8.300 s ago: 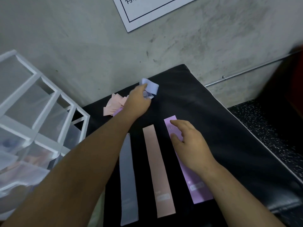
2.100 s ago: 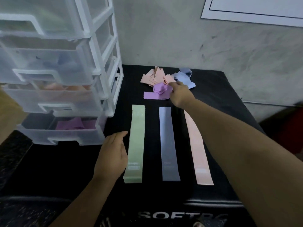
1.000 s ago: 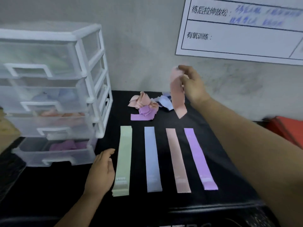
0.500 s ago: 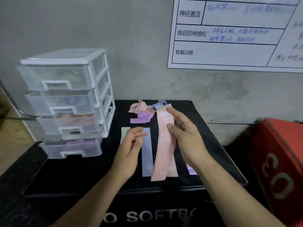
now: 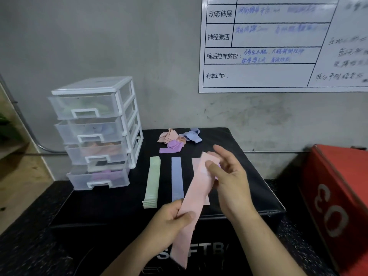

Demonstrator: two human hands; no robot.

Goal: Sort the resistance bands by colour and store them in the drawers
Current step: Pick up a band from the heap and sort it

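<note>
Mid-sort on the black box (image 5: 251, 172): my left grip (image 5: 169, 218) pinches the pink band (image 5: 197, 196) low down, my right grip (image 5: 229, 176) clamps its upper end under the thumb, and the band slants above the box's near edge. A green stack (image 5: 152, 182) and a blue band (image 5: 177, 178) lie flat mid-box. A mixed pile (image 5: 177, 139) waits unsorted at the far edge. The drawers (image 5: 95, 132), at the left edge, already hold bands. I judge much sorting left.
</note>
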